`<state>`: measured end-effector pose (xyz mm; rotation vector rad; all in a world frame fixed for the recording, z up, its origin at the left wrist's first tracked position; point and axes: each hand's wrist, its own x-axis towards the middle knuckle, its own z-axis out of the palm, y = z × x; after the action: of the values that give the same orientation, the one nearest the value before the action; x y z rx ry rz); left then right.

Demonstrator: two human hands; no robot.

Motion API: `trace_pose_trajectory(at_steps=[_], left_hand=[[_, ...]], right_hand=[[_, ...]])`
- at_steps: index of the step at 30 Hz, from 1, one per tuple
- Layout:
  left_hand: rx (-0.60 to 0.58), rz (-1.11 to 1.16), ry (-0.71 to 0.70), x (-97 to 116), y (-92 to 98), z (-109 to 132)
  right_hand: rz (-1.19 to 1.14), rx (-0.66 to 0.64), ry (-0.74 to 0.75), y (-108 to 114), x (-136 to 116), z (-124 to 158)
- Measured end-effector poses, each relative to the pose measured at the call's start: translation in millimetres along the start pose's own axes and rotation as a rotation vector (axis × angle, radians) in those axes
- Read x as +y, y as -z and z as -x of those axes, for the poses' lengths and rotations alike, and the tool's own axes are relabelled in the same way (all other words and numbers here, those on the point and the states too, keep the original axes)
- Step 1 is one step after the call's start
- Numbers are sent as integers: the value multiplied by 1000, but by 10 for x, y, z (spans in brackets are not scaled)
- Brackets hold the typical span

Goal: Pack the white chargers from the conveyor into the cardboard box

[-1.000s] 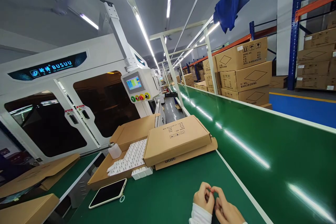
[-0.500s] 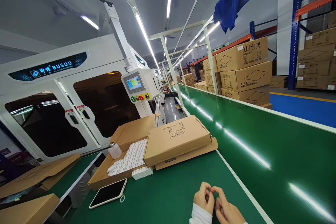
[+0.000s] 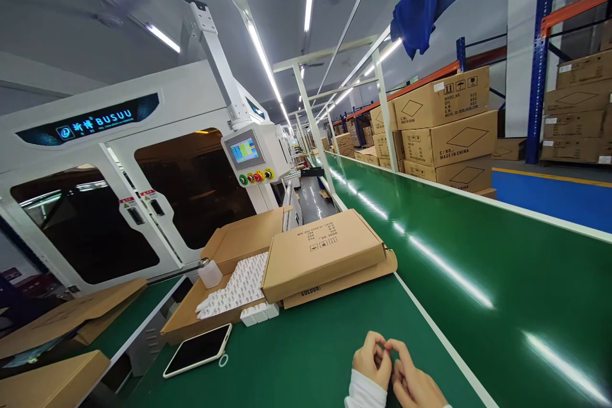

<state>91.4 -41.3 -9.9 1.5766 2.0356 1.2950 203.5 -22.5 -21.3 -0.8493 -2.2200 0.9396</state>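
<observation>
Near the bottom edge, my left hand (image 3: 371,360) and my right hand (image 3: 412,382) meet at the fingertips above the green table (image 3: 296,357). Fingers on both are curled, and whatever may be between them cannot be made out. A closed cardboard box (image 3: 322,252) lies beyond them on a flat piece of cardboard. To its left, an open carton (image 3: 179,325) holds rows of small white pieces (image 3: 239,287) and a white cup-like item (image 3: 210,274). Several white blocks (image 3: 259,313) sit at the carton's front. A phone (image 3: 198,350) lies face up beside a small ring (image 3: 223,360).
A green conveyor (image 3: 516,268) with a pale rail runs along the right. Stacked cartons (image 3: 444,140) stand behind it. On the left are a white machine (image 3: 109,185) with a control panel (image 3: 245,150) and more cardboard (image 3: 62,382).
</observation>
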Motion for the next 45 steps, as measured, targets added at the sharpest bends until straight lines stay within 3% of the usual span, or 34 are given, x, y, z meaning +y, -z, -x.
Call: trace_pose_trajectory(at_steps=[11,45], left_hand=[[2,-11,-11,-40,-12,0],[20,-40,-45,-8,11,9]], right_hand=[[-21,47,20,-43,51,1],[1,11,1,12,-31,7]])
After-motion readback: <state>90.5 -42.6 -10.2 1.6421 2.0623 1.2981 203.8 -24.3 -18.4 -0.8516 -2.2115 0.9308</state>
